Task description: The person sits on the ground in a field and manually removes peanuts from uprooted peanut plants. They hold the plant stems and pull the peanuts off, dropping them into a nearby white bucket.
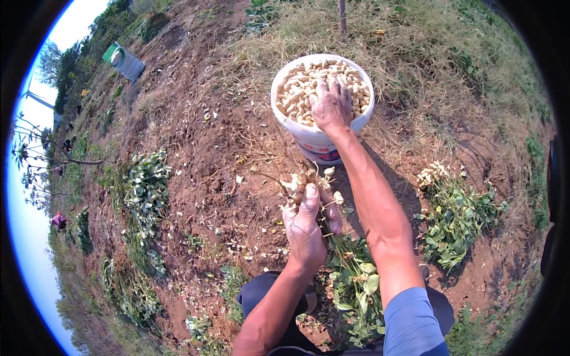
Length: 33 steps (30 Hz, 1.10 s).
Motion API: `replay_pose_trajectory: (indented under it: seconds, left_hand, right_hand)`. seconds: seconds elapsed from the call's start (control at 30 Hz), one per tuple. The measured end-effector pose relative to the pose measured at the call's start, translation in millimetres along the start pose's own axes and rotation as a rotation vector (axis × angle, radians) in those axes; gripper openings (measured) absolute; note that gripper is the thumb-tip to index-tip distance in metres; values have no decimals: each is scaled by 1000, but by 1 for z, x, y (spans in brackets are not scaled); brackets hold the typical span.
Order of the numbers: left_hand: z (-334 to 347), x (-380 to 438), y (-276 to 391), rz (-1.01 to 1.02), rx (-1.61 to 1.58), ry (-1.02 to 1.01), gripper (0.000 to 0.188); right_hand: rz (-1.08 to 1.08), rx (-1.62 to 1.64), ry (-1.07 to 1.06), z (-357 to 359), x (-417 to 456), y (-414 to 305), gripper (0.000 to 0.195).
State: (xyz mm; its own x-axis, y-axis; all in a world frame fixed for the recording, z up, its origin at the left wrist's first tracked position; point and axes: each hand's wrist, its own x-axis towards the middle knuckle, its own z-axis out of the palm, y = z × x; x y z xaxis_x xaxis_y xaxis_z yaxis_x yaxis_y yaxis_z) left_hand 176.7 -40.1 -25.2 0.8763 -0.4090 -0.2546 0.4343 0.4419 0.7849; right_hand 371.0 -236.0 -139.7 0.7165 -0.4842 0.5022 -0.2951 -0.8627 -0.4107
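Observation:
My left hand [307, 222] grips a pulled peanut plant [356, 285] near its root end. Several pods [297, 183] cluster on the roots above my thumb, and the leafy stems hang down between my knees. Straight ahead stands a white plastic bucket [307, 138], heaped with loose peanuts [296, 91] almost to its rim. My right hand [331, 102] rests on those peanuts with its fingertips among them; whether it holds any is hidden.
To the right lies another peanut plant [458, 218] with pods attached. Pulled plants [147, 209] lie in a row at left on bare soil. A white and green sack [124, 61] stands farther off. Dry grass [423, 66] borders the bucket, near a thin post [342, 18]. A distant person [59, 221] is at far left.

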Motion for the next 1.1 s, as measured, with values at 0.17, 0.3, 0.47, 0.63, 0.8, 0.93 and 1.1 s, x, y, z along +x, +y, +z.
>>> replay_pose_trajectory:
  seconds: [0.17, 0.3, 0.47, 0.63, 0.8, 0.93, 1.1]
  left_hand:
    - [-13, 1, -5, -3, 134, 19, 36]
    - [-10, 3, -2, 17, 182, 32, 37]
    - [-13, 4, -1, 27, 166, 32, 38]
    - [-16, -6, 8, -32, -14, 3, 37]
    - [-24, -22, 15, -74, -159, -161, 40]
    - [-19, -44, 18, -122, -257, -253, 45]
    - [-10, -73, 5, -143, -224, -426, 45]
  right_hand:
    - [-36, -17, -115, 16, 28, -6, 51]
    - [-76, 1, -292, 31, 49, 15, 67]
    - [-53, 177, -172, 7, 55, 13, 73]
    - [-14, 657, -41, -75, 21, 13, 46]
    - [322, 1340, -649, -189, -78, 8, 44]
    - [314, 1448, -826, -262, -140, -6, 51]
    - [376, 1606, -822, -330, -189, -39, 60]
